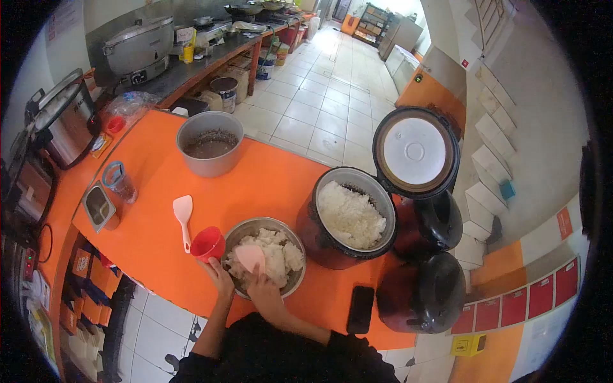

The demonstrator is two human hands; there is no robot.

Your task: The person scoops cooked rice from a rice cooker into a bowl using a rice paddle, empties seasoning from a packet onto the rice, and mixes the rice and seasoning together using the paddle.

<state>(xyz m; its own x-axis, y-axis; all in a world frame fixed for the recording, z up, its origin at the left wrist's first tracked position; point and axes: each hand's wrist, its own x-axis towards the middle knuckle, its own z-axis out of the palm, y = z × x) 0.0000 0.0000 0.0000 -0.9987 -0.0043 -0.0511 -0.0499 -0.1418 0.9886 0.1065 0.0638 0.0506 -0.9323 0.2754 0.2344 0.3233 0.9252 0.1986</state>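
A metal bowl (297, 279) with white rice (278, 256) stands near the front edge of the orange table. My left hand (219, 277) holds a red cup (207, 244) at the bowl's left rim. In my right hand (265, 296) is a pale pink rice paddle (250, 256), its blade resting on the rice. A second pink paddle (182, 210) lies on the table, left of the cup. To the right, an open rice cooker (313, 237) holds more white rice, its lid (415, 151) raised.
A grey pot (211, 161) stands behind the bowl. A clear cup (120, 181) and a metal container (99, 209) are at the left. Two dark cookers (421, 292) (429, 222) and a phone (361, 309) are at the right.
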